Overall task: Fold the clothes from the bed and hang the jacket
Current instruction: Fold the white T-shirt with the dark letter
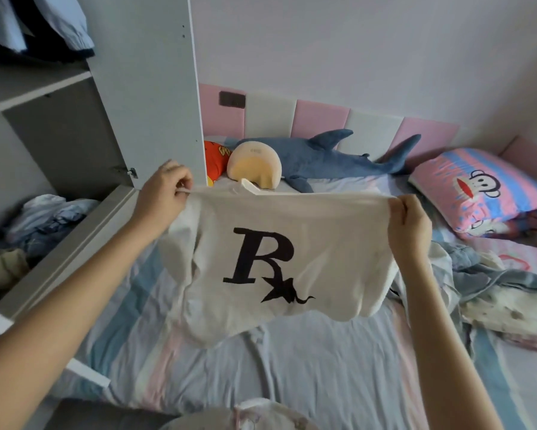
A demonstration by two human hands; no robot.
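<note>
A white T-shirt with a large black "R" and star print hangs stretched above the striped bed. My left hand pinches its top left corner and my right hand pinches its top right corner. The shirt's lower edge droops onto the sheet. A heap of unfolded clothes, blue-grey and white spotted, lies on the bed to the right. No jacket can be told apart in the heap.
An open wardrobe stands at the left, with garments hanging at the top and crumpled clothes on its lower shelf. A shark plush, a round cushion and a monkey-print pillow lie by the pink and white headboard.
</note>
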